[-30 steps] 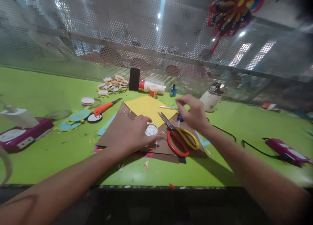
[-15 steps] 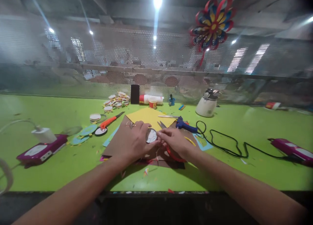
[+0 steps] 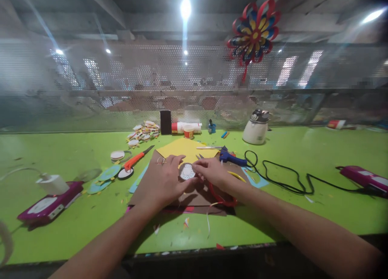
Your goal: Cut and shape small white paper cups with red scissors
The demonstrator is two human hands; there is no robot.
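Observation:
A small round disc (image 3: 187, 172) with a dark rim and a pale speckled face is between my hands, above brown sheets. My left hand (image 3: 162, 182) curves around its left side, thumb along the lower edge and fingers at the upper edge. At the disc's right edge, my right hand (image 3: 212, 172) has thumb and forefinger pinched together; what lies between the tips is hidden. A red loop (image 3: 224, 198) lies under my right wrist, partly covered. A thin pale string (image 3: 208, 224) trails towards the table's front. Pointed metal blade tips (image 3: 199, 156) show just beyond my right fingers.
Orange-handled scissors (image 3: 133, 162) and pale blue cutouts (image 3: 103, 178) lie left. A blue glue gun (image 3: 233, 158) with a black cord lies right. Yellow paper (image 3: 182, 147), piled white discs (image 3: 145, 131), a black upright block (image 3: 165, 122) and a white kettle-like container (image 3: 255, 129) stand beyond.
The disc's speckled face has turned more fully towards me. My left fingers have spread slightly. The pale string now hangs farther right and nearer the front edge. The camera view has shifted a little.

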